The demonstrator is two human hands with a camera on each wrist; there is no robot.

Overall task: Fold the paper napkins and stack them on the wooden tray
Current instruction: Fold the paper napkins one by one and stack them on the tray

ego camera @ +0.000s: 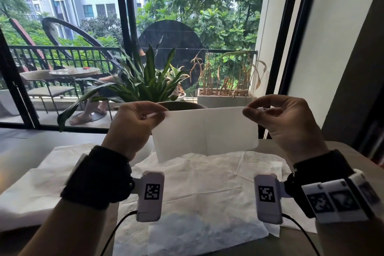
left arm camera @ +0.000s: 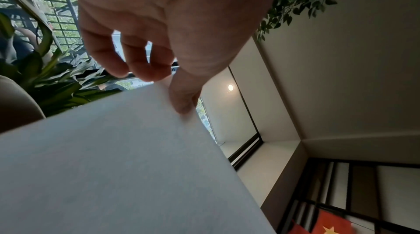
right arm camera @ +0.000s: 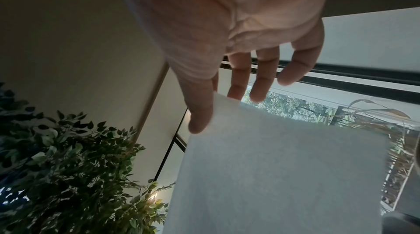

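I hold a white paper napkin (ego camera: 204,131) up in the air above the table, folded to a wide rectangle with a crease down its middle. My left hand (ego camera: 163,114) pinches its top left corner between thumb and fingers. My right hand (ego camera: 247,110) pinches the top right corner. In the left wrist view the thumb (left arm camera: 181,101) lies on the napkin (left arm camera: 125,166); in the right wrist view the thumb (right arm camera: 200,117) presses the sheet's (right arm camera: 284,175) corner. Several unfolded napkins (ego camera: 197,185) lie spread on the table below. No wooden tray shows.
A potted plant (ego camera: 145,81) stands just behind the table, against the window glass. More white paper (ego camera: 39,185) lies at the left of the table. A dark wall panel (ego camera: 353,89) rises on the right. Someone's legs (ego camera: 89,110) show out on the balcony.
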